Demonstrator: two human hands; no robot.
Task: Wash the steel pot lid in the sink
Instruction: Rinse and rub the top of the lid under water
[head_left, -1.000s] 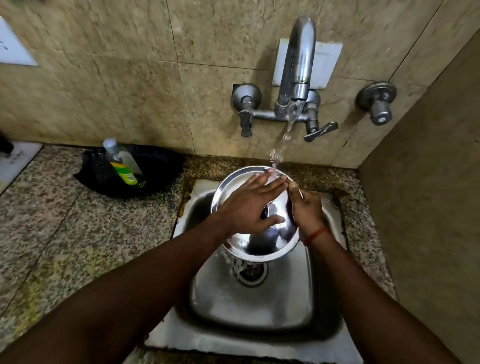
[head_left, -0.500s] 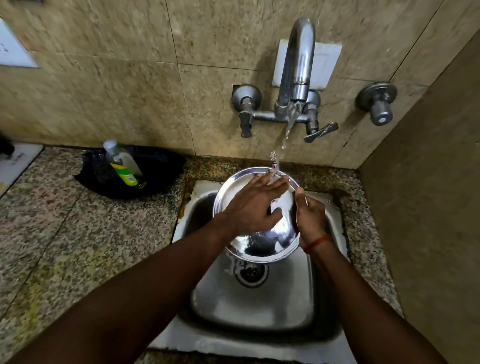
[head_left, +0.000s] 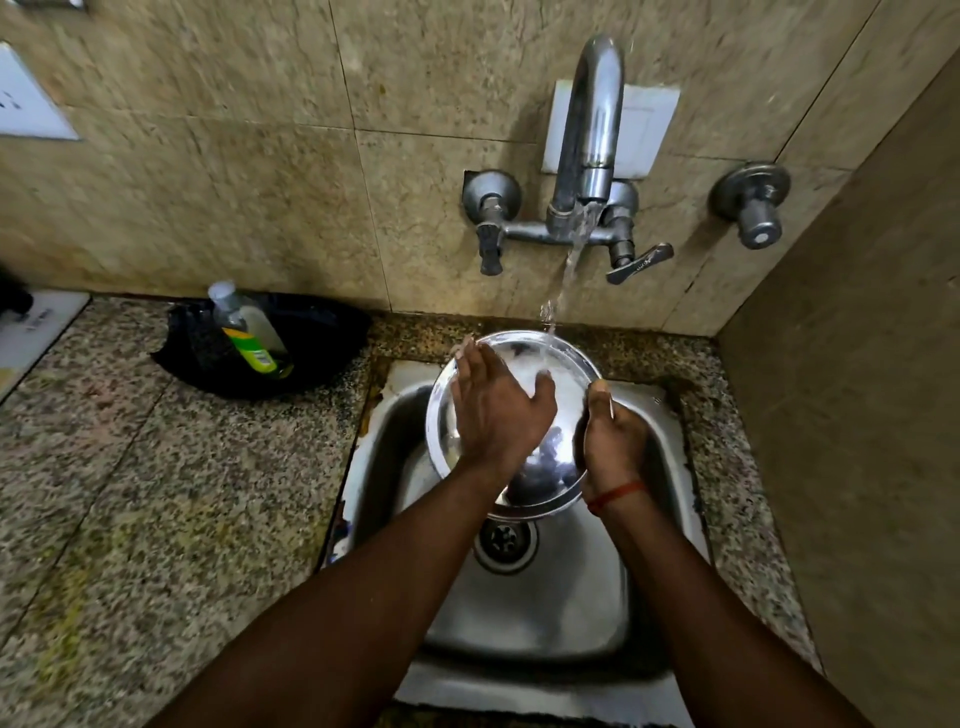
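Right hand (head_left: 613, 441) gripped the steel pot lid (head_left: 566, 395) by its rim, tilting it under the tap stream (head_left: 566, 275); left hand (head_left: 493, 410), flat and open, rubbed its face.

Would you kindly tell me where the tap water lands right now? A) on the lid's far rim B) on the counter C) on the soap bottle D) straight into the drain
A: the stream from the tap strikes the far rim of the steel lid, which the right hand holds over the sink.

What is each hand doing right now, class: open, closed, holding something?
Left hand: open, flat on the steel pot lid.
Right hand: closed on the lid's right rim, holding it.
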